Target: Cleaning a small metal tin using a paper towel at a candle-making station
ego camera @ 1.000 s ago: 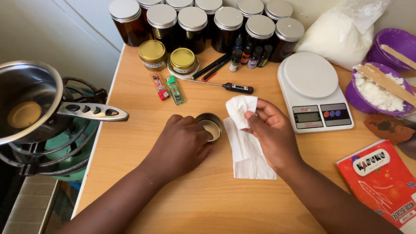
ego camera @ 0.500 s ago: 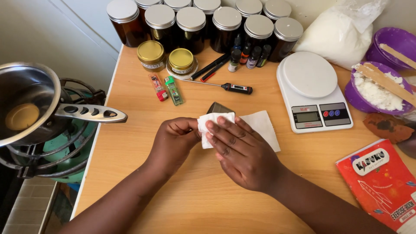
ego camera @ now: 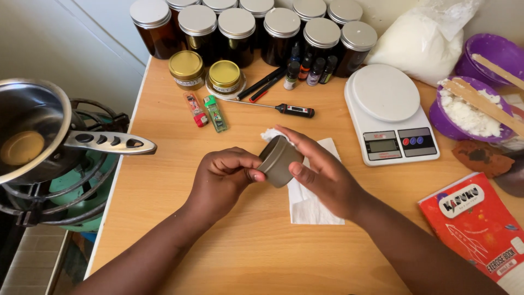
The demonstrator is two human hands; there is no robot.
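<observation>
A small round grey metal tin (ego camera: pixel 278 161) is lifted off the wooden table (ego camera: pixel 164 218) and tipped on its side between both hands. My left hand (ego camera: pixel 226 175) pinches its rim from the left. My right hand (ego camera: pixel 322 175) wraps around it from the right, thumb on its wall, fingers pressing a bunched end of white tissue (ego camera: pixel 269 134) against its far side. The rest of the tissue (ego camera: pixel 314 205) lies flat on the table under my right hand. The tin's opening faces away and is hidden.
A white kitchen scale (ego camera: pixel 390 112) stands to the right, a red booklet (ego camera: pixel 480 224) near the front right. Amber jars (ego camera: pixel 234 27), two gold-lidded tins (ego camera: pixel 186 68), lighters (ego camera: pixel 215 113) and a probe thermometer (ego camera: pixel 284 108) line the back. A saucepan (ego camera: pixel 33 136) sits on a burner at left. Purple bowls (ego camera: pixel 442 117) hold white flakes.
The tin lay flat on the table under my left hand a second ago. It is now lifted and tilted between both hands, with the tissue brought against it.
</observation>
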